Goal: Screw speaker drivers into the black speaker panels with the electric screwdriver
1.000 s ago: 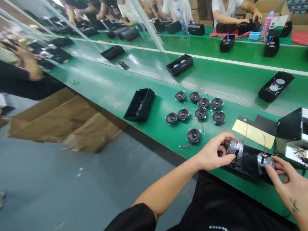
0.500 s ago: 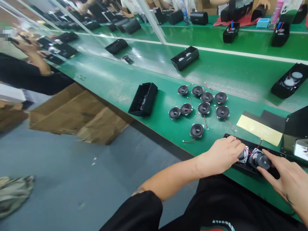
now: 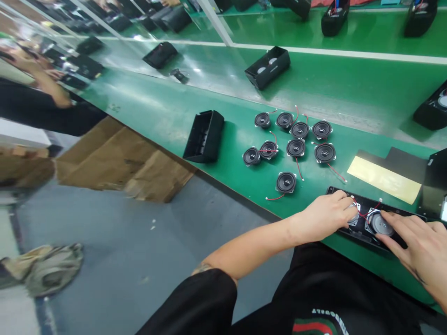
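A black speaker housing [image 3: 405, 215] lies at the near edge of the green bench [image 3: 167, 116], with two silver-backed speaker drivers set in it and red wires between them. My left hand [image 3: 324, 216] is curled over the left driver [image 3: 354, 216], fingers closed on it. My right hand [image 3: 417, 246] lies with its fingers stretched flat on the right driver [image 3: 379, 224]. Several loose black drivers [image 3: 295, 148] with red wires lie just beyond my left hand.
An empty black housing [image 3: 204, 136] stands at the bench edge to the left. Another housing [image 3: 267, 67] rides the conveyor behind. A yellow sheet [image 3: 384, 179] and a black fixture [image 3: 435, 184] are at right. Cardboard [image 3: 122, 163] lies on the floor; a co-worker's arm [image 3: 38, 109] is at far left.
Both drivers went from held above the housing to seated in it. My hands lowered with them, and my right fingers flattened onto the right driver.
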The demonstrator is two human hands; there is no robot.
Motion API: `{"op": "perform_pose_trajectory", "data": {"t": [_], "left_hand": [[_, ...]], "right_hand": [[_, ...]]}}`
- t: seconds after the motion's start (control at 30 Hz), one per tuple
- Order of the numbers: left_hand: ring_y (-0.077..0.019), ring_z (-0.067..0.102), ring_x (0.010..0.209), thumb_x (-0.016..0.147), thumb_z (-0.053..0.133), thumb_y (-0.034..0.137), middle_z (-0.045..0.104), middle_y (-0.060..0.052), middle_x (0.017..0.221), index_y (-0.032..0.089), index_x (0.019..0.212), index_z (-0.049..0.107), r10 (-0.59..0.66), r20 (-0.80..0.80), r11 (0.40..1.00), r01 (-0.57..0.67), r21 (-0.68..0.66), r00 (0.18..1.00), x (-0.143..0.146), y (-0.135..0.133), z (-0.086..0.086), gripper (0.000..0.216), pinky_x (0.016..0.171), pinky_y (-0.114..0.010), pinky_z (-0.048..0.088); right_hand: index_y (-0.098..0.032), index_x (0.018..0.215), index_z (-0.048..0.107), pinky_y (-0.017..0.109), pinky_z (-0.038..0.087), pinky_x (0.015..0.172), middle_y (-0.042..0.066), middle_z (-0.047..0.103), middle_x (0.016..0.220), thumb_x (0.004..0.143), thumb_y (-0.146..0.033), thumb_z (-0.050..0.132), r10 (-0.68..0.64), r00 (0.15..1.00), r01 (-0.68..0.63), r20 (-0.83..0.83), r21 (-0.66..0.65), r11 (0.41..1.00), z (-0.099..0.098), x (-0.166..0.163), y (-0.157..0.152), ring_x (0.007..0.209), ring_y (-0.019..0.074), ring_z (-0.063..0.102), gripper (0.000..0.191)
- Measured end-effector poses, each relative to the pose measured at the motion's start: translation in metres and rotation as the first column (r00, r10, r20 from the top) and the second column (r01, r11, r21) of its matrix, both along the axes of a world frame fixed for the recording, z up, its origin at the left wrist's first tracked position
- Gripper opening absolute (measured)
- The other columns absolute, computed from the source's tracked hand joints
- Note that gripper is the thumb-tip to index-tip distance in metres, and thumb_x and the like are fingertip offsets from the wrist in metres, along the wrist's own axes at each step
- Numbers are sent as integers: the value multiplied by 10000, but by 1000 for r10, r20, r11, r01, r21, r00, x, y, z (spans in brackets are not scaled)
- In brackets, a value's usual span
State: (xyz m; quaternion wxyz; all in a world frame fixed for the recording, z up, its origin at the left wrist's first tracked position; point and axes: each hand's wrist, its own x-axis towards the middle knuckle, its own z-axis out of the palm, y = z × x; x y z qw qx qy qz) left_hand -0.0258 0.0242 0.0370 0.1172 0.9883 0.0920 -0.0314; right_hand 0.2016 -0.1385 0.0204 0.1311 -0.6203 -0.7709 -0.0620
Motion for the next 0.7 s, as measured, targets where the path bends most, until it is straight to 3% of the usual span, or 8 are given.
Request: {"op": "perform_pose_trajectory", "data": {"t": [0.17,0.33,0.53,0.7], "left_hand": [[-236,631,1232,957,793,317,716,-108,1338,137,1243,675,-26,97,1000,27,-8,995,-7,6,-4,358,985,-317,588],[-241,640,1268,1020,707,370,727,-118,1358,137,1220,715,-67,148,998,67,1,987,-12,8,-16,306,971,-300,607],[-239,654,1276,1079,597,376,736,-132,1347,130,1224,737,-90,247,995,100,-26,965,-14,10,-26,318,1006,-321,613],[-238,638,1299,1083,589,373,728,-132,1361,137,1229,736,-82,215,996,90,-25,973,-14,9,-25,314,1011,-316,612]], "right_hand": [[-135,1398,591,327,325,758,45,711,1186,1155,-491,419,53,999,-53,-6,-26,998,-5,11,-1,997,189,619,464],[-173,1383,607,301,303,744,-3,712,1155,1148,-488,474,15,997,-18,-74,-39,999,-6,14,-1,943,142,615,415],[-176,1382,605,295,316,743,8,707,1166,1152,-488,452,2,994,-8,-111,-59,998,-6,11,-4,999,161,621,417],[-160,1386,599,311,327,746,27,710,1145,1144,-460,480,12,995,-17,-103,-45,999,-5,10,-4,1003,178,619,404]]}}
